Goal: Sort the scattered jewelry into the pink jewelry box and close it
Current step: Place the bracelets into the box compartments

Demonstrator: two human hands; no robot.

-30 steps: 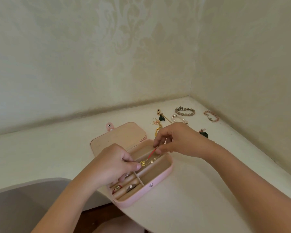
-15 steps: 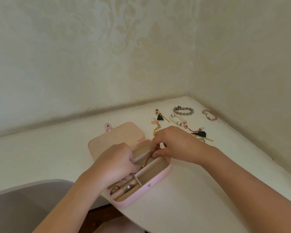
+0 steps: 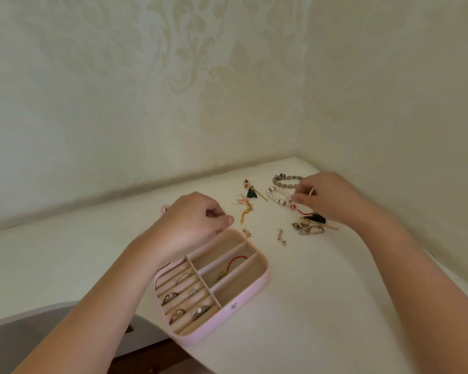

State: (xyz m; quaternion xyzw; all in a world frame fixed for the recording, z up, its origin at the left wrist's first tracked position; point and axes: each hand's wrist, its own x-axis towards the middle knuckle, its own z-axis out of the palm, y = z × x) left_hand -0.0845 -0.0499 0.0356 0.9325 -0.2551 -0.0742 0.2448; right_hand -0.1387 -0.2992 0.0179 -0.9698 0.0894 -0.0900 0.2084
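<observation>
Two hands are at work over a white worktop (image 3: 322, 306) that runs into a corner of the room. The pink jewelry box (image 3: 250, 295) lies open by the worktop's near edge, its lid folded back and mostly hidden under the left hand (image 3: 192, 222). That hand hovers above the lid with its fingers curled in, thumb against forefinger, and I can see nothing in it.

The right hand (image 3: 333, 195) reaches toward the far right corner, its fingertips pinched on the pearl bracelet (image 3: 271, 189). Just behind, partly under the same hand, lies a grey bead bracelet (image 3: 283, 181).

Inside the box, a red cord bracelet (image 3: 234, 263) with a gold charm lies in the middle of three long compartments. Several rings (image 3: 183, 278) sit in the padded slots at the left end.

Between the box and the corner, loose pieces lie scattered:
- a dark green tassel earring (image 3: 251, 192)
- a pink and gold dangle (image 3: 244, 207)
- a small silver drop (image 3: 281, 237)
- a tangled silver chain (image 3: 308, 229)
</observation>
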